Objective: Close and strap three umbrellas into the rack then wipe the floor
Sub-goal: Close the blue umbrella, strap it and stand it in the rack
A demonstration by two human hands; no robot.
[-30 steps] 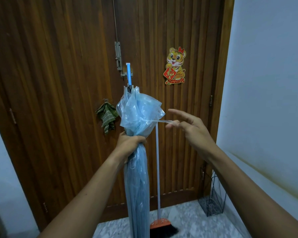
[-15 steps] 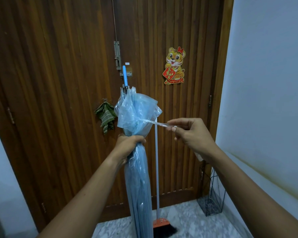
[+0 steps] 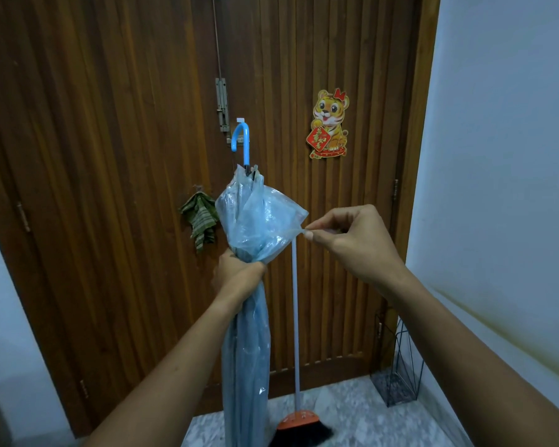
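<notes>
Blue umbrella (image 3: 246,333): upright before the door (image 3: 110,188), handle up, upper folds loose.
Left hand (image 3: 239,275): fingers clamped round the gathered canopy.
Right hand (image 3: 346,240): thumb and forefinger pinch the strap (image 3: 300,232) taut.
Our move: we squeeze the folds flat, then wind the strap snugly round.
Wire rack (image 3: 397,375): on the floor by the right wall, well apart.

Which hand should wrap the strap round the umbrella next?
Right, likely. The right hand pinches the strap at the side of the umbrella, so it can carry it round. The left hand grips the umbrella's middle and holds it upright; letting go would likely let it fall.
</notes>
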